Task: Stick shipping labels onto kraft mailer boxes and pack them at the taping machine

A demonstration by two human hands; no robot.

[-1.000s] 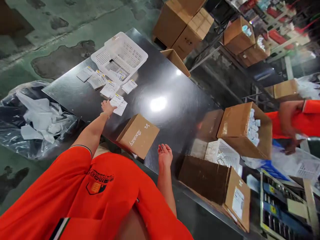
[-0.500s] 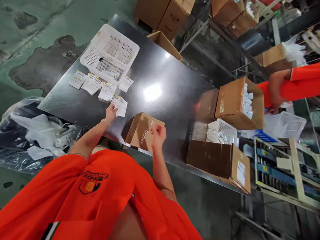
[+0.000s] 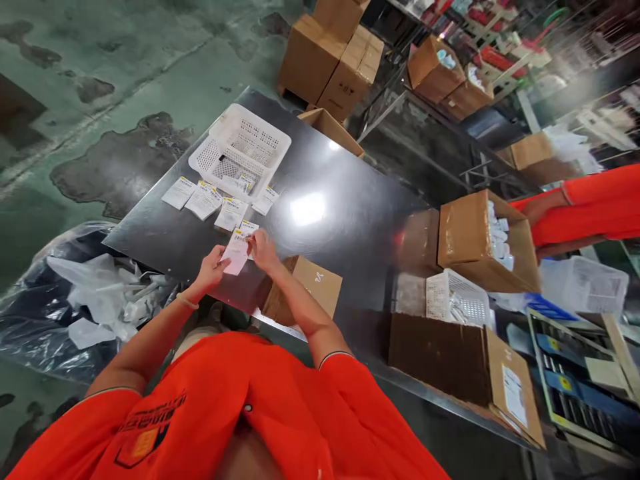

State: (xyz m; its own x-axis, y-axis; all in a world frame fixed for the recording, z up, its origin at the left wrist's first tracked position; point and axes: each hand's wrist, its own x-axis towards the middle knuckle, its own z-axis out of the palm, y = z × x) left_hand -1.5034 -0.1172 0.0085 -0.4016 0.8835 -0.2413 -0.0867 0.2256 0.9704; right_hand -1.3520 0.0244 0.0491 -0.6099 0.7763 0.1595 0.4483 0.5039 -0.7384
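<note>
My left hand [image 3: 213, 268] grips the lower left edge of a white printed card [image 3: 236, 252] with a barcode and a yellow mark. At the card's right edge, the bent fingers of my right hand [image 3: 264, 250] are pinched on it. Another such card lies partly hidden behind it. Small stacks of similar cards [image 3: 204, 200] lie in a row just beyond, in front of a white perforated basket [image 3: 240, 150] with a few packets inside. Under my right forearm stands a brown bundle of folded cardboard [image 3: 317, 283].
On the table's right side stand an open carton of white bottles [image 3: 465, 230], a small white basket [image 3: 457, 297] and a dark-sided carton [image 3: 440, 353]. A co-worker's orange sleeve [image 3: 600, 203] shows beyond. At left sits a plastic bag of scraps [image 3: 95, 293].
My right hand has moved left from above the cardboard bundle to the card. My left hand has lifted the card toward me. The view has shifted, so the table sits lower.
</note>
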